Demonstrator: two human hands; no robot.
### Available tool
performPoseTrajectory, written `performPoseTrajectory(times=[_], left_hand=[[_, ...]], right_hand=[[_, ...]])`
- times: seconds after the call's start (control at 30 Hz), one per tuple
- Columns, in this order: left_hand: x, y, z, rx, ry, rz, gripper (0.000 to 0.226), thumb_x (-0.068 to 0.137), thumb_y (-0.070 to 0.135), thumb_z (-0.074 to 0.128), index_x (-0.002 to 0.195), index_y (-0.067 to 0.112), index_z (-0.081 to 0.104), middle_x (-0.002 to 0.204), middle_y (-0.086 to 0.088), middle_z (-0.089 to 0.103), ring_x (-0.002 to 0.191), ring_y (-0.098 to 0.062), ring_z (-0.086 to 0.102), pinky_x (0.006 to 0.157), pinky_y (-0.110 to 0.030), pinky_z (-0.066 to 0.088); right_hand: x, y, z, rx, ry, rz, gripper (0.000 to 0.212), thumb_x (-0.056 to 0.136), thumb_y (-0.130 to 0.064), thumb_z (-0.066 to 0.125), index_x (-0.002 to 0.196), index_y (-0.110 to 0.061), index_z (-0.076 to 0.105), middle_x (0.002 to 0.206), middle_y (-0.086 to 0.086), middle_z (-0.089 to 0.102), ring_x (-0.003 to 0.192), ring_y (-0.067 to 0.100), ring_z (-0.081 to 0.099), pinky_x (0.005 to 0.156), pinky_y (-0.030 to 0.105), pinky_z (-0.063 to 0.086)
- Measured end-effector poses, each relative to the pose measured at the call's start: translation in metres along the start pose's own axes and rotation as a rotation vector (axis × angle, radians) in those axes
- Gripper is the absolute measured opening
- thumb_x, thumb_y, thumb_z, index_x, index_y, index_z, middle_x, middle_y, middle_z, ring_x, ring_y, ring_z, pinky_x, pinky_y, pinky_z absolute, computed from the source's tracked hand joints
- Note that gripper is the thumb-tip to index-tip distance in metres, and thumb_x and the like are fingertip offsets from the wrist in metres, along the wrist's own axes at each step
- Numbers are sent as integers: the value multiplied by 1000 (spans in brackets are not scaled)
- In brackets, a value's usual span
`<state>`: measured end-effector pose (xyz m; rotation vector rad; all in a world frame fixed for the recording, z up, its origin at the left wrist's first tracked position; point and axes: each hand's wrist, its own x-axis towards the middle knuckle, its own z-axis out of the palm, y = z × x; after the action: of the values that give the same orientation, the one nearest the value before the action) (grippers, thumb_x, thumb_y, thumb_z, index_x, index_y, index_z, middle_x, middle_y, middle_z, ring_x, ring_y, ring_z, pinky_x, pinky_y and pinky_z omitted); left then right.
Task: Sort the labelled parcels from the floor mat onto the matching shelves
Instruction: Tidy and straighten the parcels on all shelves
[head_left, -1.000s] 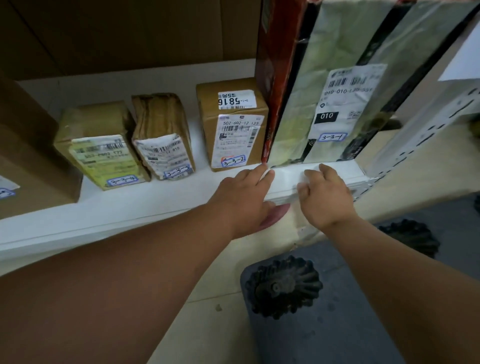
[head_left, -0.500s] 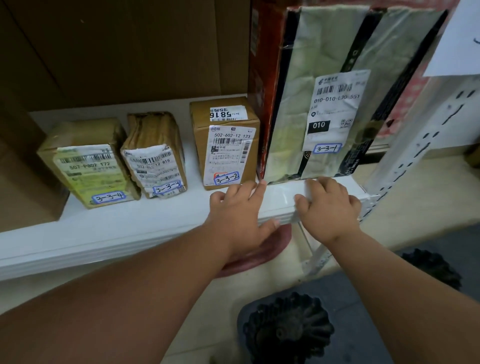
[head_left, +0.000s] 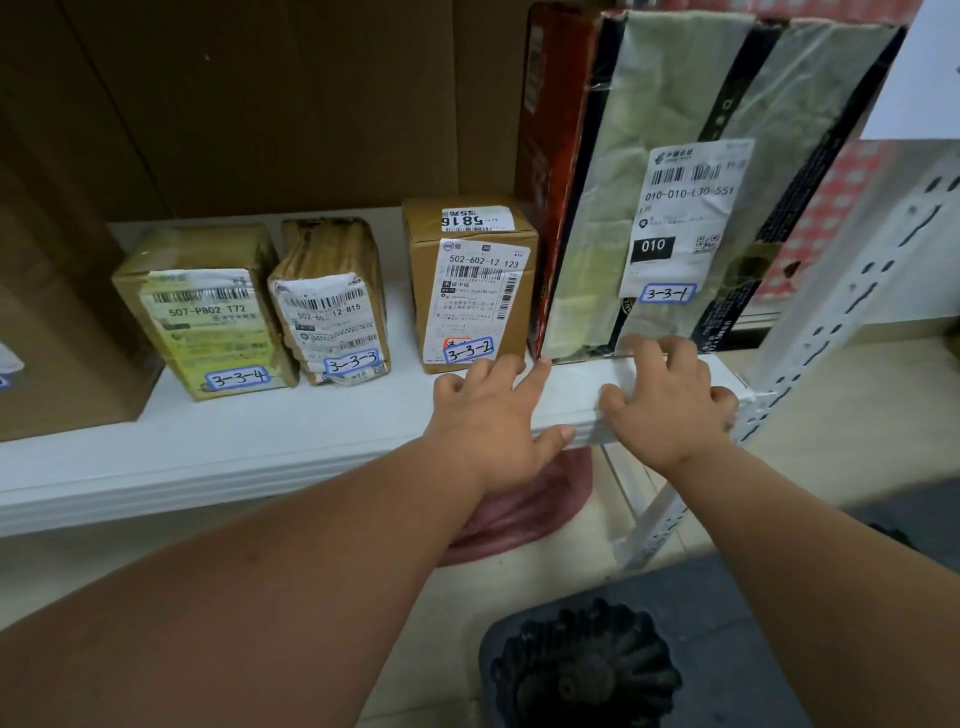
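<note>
Both hands rest apart and empty on the white shelf (head_left: 311, 447) edge, the left hand (head_left: 493, 415) with fingers spread and the right hand (head_left: 670, 400) loosely curled, probably for support, below the tall parcel (head_left: 675, 182) marked 3-3-1 standing at the shelf's right end.

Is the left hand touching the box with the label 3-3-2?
Cannot tell. In the head view the left hand rests on the shelf edge, and its fingertips end right at the foot of the box; no clear gap or contact shows.
</note>
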<state>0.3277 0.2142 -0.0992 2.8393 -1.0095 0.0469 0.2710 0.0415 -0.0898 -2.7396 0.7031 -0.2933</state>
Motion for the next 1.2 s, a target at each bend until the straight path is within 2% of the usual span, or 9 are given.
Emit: performPoseTrajectory(times=[0.3, 0.5, 0.57, 0.67, 0.8, 1.03, 1.2], left_hand=[[4, 2, -3, 11, -55, -37, 88, 89, 76, 32, 158, 27, 6, 154, 5, 18, 135, -22, 20, 104, -42, 20], [2, 1, -5, 3, -66, -14, 88, 88, 76, 35, 158, 29, 10, 154, 4, 19, 137, -22, 19, 106, -42, 19], [-1, -2, -6, -25, -60, 14, 84, 89, 73, 39, 156, 28, 16, 156, 4, 19, 140, -21, 17, 109, -43, 17], [-15, -13, -8, -76, -7, 56, 75, 92, 63, 46, 153, 24, 28, 157, 1, 23, 141, -22, 17, 112, -40, 18], [-47, -40, -5, -64, 110, 17, 69, 92, 61, 49, 148, 24, 38, 154, 1, 28, 139, -21, 18, 111, -38, 22], [-56, -59, -9, -106, 79, -143, 77, 91, 60, 51, 153, 22, 27, 158, -5, 20, 142, -28, 17, 116, -38, 23], [-49, -58, -11, -89, 46, -163, 83, 91, 62, 49, 156, 21, 19, 160, 0, 20, 141, -28, 20, 115, -40, 25]], right_hand=[[1, 0, 4, -49, -38, -6, 56, 95, -43, 38, 149, -37, 25, 151, -2, 26, 134, 25, 27, 106, 49, 21], [-6, -8, 2, -57, -60, -25, 49, 100, -38, 36, 148, -34, 31, 149, -1, 30, 135, 27, 29, 112, 53, 19], [-11, -13, 2, -60, -51, -81, 48, 100, -29, 40, 148, -31, 36, 146, 0, 36, 134, 26, 33, 114, 54, 20], [-23, -28, 6, -77, -58, -243, 56, 93, -16, 47, 147, -28, 39, 141, 0, 42, 131, 25, 37, 111, 44, 21], [-32, -56, 17, -55, -85, -364, 54, 93, -18, 48, 146, -29, 41, 143, -2, 41, 131, 25, 37, 105, 39, 25], [-37, -88, 28, -54, -65, -358, 43, 100, -31, 41, 143, -28, 44, 146, -3, 40, 133, 25, 35, 107, 43, 26], [-34, -89, 28, -101, -101, -338, 47, 101, -33, 37, 148, -31, 35, 151, -6, 34, 136, 23, 30, 109, 44, 24]])
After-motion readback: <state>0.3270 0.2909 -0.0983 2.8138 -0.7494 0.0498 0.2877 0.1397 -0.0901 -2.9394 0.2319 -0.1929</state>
